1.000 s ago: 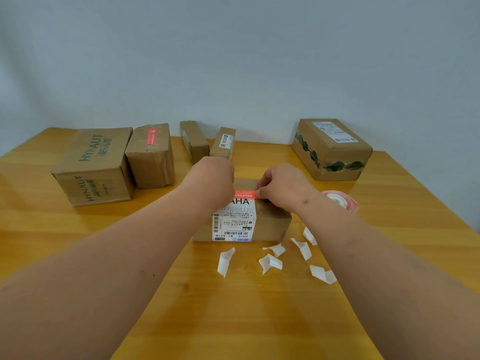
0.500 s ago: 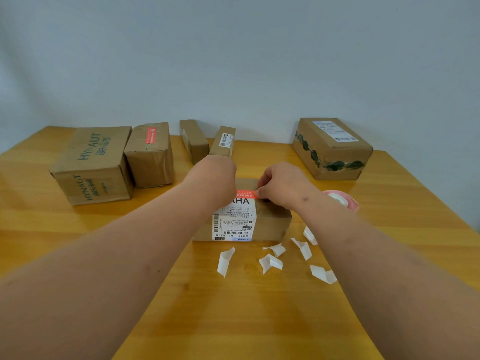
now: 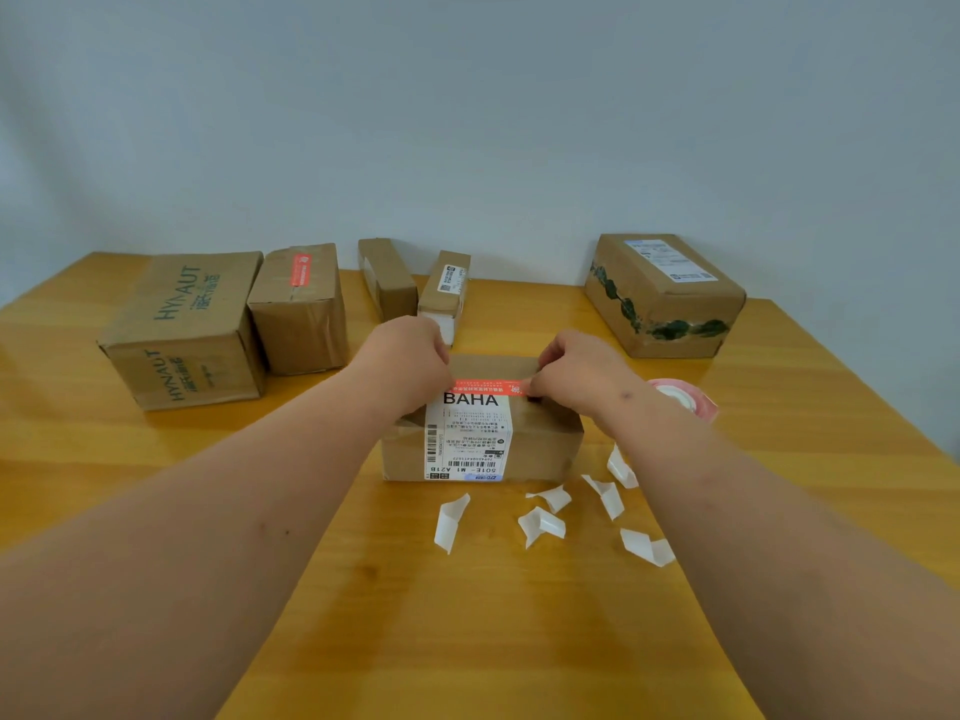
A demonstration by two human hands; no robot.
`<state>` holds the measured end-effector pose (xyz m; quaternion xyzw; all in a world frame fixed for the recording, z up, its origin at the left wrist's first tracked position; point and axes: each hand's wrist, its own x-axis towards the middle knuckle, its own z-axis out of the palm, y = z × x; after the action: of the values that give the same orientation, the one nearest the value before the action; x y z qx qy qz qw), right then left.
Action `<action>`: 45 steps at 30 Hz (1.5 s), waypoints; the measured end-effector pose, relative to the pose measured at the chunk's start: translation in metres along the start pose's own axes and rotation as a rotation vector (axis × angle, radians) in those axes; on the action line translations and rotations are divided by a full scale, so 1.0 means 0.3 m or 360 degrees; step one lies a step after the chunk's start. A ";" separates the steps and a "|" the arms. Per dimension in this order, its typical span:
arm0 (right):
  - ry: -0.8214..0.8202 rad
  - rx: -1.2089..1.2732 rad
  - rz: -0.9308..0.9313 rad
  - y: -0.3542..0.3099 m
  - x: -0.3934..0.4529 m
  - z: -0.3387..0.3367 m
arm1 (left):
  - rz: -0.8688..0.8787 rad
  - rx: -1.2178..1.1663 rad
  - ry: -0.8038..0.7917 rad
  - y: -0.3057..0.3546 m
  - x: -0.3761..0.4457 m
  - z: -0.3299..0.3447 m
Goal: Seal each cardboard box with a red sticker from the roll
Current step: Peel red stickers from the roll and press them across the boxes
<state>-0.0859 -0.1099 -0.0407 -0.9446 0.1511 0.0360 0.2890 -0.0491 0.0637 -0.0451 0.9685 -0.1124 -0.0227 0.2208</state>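
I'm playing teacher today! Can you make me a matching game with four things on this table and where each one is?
Things:
1. red sticker
2. sticker roll
3. white paper scraps
4. HYNAUT box

Places:
A. far left of the table
B. lying in front of the BAHA box
C. stretched between both hands
D. behind the right arm

Pairs: 1-C, 2-D, 3-B, 4-A

Six curled white backing scraps lie scattered on the wooden table, loosely grouped toward its right-of-centre. A plain pale wall rises behind the table's far edge.
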 end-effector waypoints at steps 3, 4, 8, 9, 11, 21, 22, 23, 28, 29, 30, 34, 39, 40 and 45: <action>0.0089 0.0037 0.0017 0.010 -0.004 0.007 | 0.0005 -0.0098 0.0053 -0.010 -0.002 0.007; 0.0141 0.0036 0.0019 0.012 -0.006 0.013 | -0.0001 -0.0110 0.0061 -0.010 -0.003 0.014; 0.0306 -0.0101 0.0045 0.020 -0.011 0.066 | -0.0017 0.0119 0.0160 0.012 -0.014 0.055; 0.0292 -0.0119 0.0054 0.019 -0.012 0.082 | -0.0029 0.0176 0.0199 0.014 -0.015 0.066; 0.0241 -0.0059 0.0072 0.019 -0.007 0.105 | -0.0047 0.0180 0.0231 0.015 -0.015 0.075; 0.0239 0.0091 0.0055 0.035 0.005 0.118 | -0.0047 -0.0155 0.0188 -0.040 0.003 0.069; 0.0239 0.0098 0.0048 0.039 0.002 0.120 | -0.0041 -0.0158 0.0202 -0.037 -0.001 0.073; 0.0226 0.0091 0.0046 0.042 -0.002 0.122 | -0.0042 -0.0153 0.0214 -0.030 -0.008 0.076; 0.0130 0.0056 0.0054 0.046 -0.013 0.127 | -0.0068 0.0003 0.0260 -0.003 -0.033 0.087; 0.0113 0.0114 0.0065 0.047 -0.007 0.126 | -0.0074 -0.0038 0.0251 -0.005 -0.033 0.083; 0.0087 0.0172 0.0078 0.050 -0.001 0.123 | -0.0081 -0.0099 0.0232 -0.009 -0.033 0.078; 0.0001 0.0426 0.0132 0.062 0.020 0.103 | -0.0088 -0.0372 0.0174 -0.038 -0.029 0.057; 0.0101 0.0506 0.0153 0.060 0.023 0.130 | -0.0068 -0.0314 0.0253 -0.030 -0.035 0.076; 0.0120 0.0463 0.0146 0.060 0.020 0.140 | -0.0054 -0.0235 0.0287 -0.025 -0.038 0.084; 0.0155 0.0529 0.0180 0.065 0.036 0.146 | -0.0094 -0.0231 0.0361 -0.030 -0.024 0.089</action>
<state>-0.0807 -0.1038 -0.0892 -0.8745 0.2217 -0.0191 0.4309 -0.0567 0.0620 -0.0730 0.9493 -0.0563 0.0723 0.3008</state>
